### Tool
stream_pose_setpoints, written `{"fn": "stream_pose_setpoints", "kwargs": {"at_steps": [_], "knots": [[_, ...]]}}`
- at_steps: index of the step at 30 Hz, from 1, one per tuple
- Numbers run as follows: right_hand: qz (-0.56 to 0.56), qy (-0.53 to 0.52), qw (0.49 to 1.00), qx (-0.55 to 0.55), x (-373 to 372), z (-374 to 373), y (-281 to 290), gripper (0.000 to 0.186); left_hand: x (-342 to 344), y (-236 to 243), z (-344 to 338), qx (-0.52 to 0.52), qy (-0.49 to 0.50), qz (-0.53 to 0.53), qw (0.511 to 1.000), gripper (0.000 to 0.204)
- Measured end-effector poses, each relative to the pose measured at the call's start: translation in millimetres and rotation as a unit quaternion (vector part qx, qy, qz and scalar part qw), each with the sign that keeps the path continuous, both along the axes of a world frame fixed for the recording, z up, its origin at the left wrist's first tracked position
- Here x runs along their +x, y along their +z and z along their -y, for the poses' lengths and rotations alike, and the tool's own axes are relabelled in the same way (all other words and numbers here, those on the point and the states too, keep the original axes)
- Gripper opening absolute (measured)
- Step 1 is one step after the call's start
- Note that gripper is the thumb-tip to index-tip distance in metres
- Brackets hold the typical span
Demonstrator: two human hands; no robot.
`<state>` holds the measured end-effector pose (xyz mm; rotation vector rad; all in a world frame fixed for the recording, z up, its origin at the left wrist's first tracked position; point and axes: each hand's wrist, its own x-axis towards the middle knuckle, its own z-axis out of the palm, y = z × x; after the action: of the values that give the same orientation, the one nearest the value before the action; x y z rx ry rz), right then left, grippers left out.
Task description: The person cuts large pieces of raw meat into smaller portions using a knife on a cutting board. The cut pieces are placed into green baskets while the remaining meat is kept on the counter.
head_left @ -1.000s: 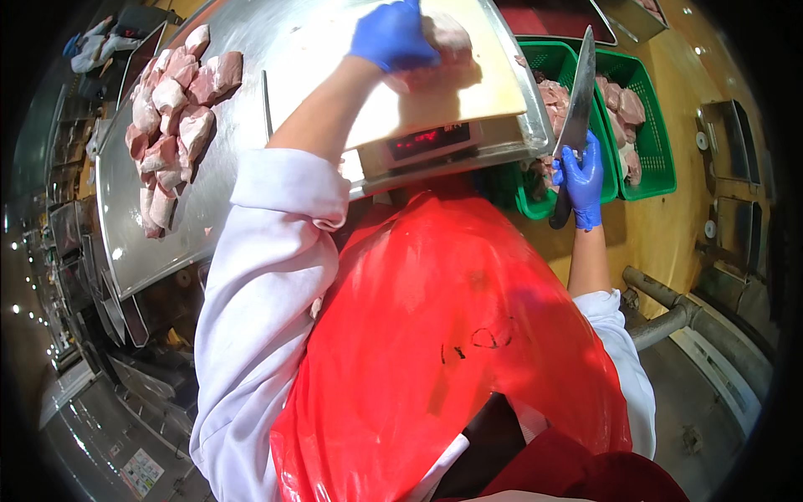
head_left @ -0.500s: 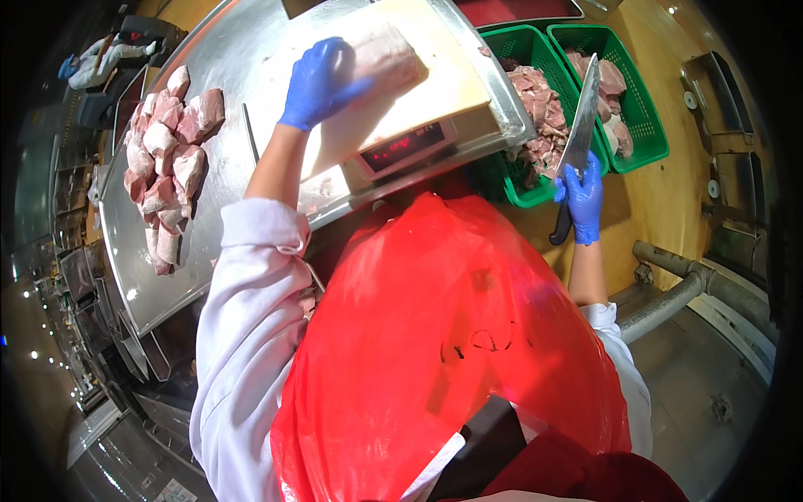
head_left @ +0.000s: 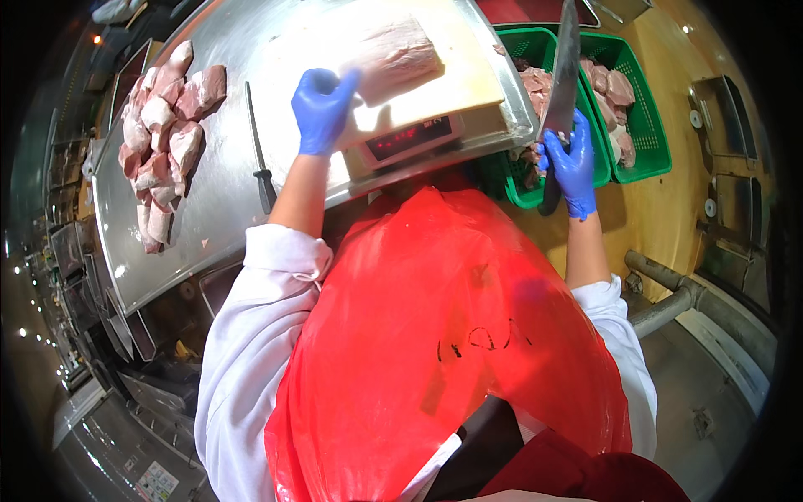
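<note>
My left hand (head_left: 322, 113), in a blue glove, is open with loosely bent fingers beside the lower left end of a large pale meat piece (head_left: 389, 54) on the cream cutting board (head_left: 468, 88). Whether it touches the meat I cannot tell. My right hand (head_left: 570, 163), also gloved blue, grips a long knife (head_left: 562, 71) with the blade pointing upward, over the near green basket (head_left: 534, 194) of small meat pieces. Under the board's near edge shows a scale display (head_left: 410, 138). A sharpening steel (head_left: 259, 159) with a black handle lies left of my left hand.
A heap of meat pieces (head_left: 163, 134) lies on the steel table (head_left: 125, 268)'s left part. A second green basket (head_left: 640, 151) holds meat at the right. A metal pipe (head_left: 661, 318) is at lower right. A person in white (head_left: 138, 10) is partly visible at top left.
My left hand has come down from atop the meat to its lower left, and the meat sits further left on the board. My right hand still holds the knife upright.
</note>
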<state>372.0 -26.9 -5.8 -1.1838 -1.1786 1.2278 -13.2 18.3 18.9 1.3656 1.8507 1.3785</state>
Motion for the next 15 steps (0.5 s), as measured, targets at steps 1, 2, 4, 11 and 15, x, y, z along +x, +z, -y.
{"fn": "stream_pose_setpoints", "kwargs": {"at_steps": [1,2,4,11,15], "knots": [[-0.005,0.020,1.000,0.013,-11,-9,4,0.053,-1,-10,-2,0.007,0.012,-0.015,1.000,0.039],[-0.004,0.041,0.999,0.018,-21,-16,8,0.054,1,-15,-6,0.015,0.023,-0.028,0.999,0.036],[-0.003,0.079,0.997,0.027,-42,-27,16,0.057,4,-22,-9,0.011,0.028,0.034,0.999,0.028],[0.279,0.162,0.915,0.244,-154,-73,51,0.073,3,-28,2,0.040,0.038,0.036,0.998,0.013],[0.375,0.215,0.842,0.323,-201,-88,39,0.081,6,-39,5,0.069,0.038,0.017,0.997,0.013]]}}
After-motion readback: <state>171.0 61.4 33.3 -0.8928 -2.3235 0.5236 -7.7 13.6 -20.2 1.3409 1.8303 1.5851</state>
